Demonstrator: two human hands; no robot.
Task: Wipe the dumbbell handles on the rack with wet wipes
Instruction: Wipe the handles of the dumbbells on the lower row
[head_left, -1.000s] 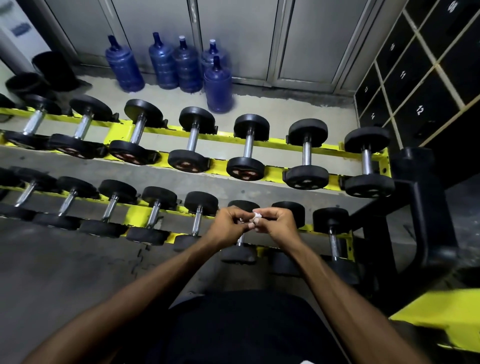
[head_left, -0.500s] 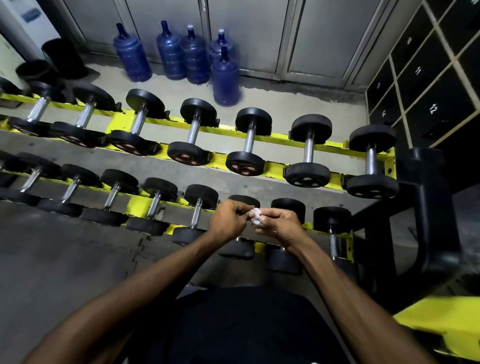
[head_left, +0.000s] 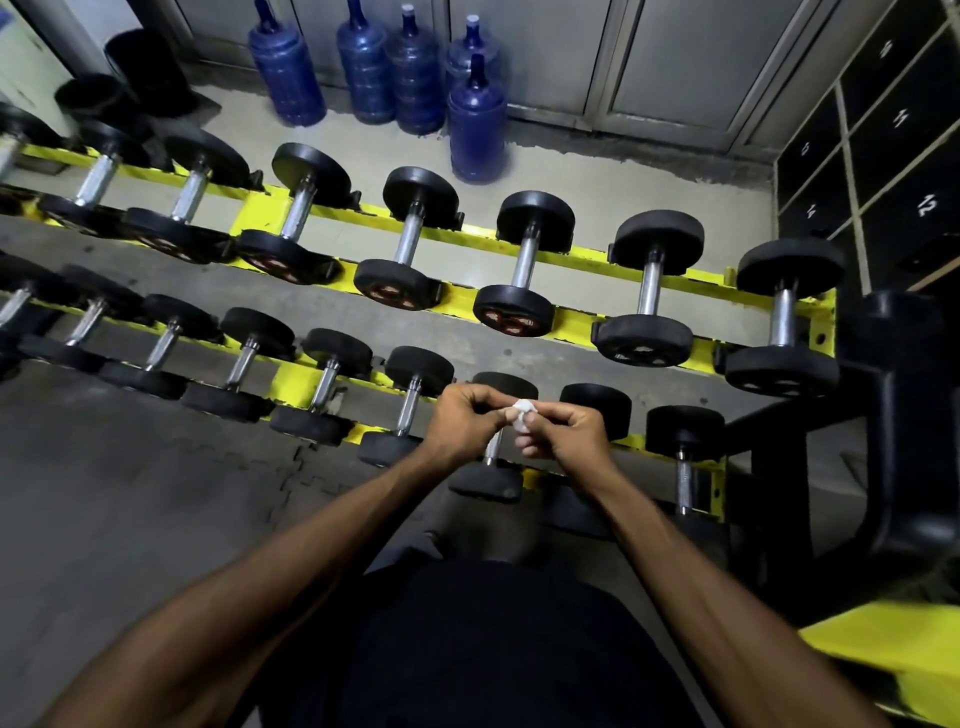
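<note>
Grey floor (head_left: 130, 493) runs under a yellow two-tier rack (head_left: 582, 257) loaded with black dumbbells (head_left: 524, 265), their chrome handles pointing away from the person. Five blue water bottles (head_left: 477, 124) stand against grey metal doors (head_left: 670, 57) at the back. Dark lockers (head_left: 909, 104) line the right wall. One locker door reads "12" in white, and the other numbers are too blurred to read. The marks on the near ends of the upper dumbbells are reddish and also unreadable.

Both hands are held together over the lower tier, toward its right end. The left hand (head_left: 465, 423) has its fingers curled and pinches one side of a small, crumpled white wipe (head_left: 522, 415). The right hand (head_left: 563, 434) pinches the other side between thumb and forefinger, with its remaining fingers loosely curled underneath. The wipe is bunched into a wad between the two sets of fingertips. It sits above one lower dumbbell (head_left: 485, 480), whose handle (head_left: 491, 452) shows just below the left hand. I cannot tell whether the wipe touches that handle. The person's dark shirt (head_left: 493, 649) fills the foreground between the forearms.
</note>
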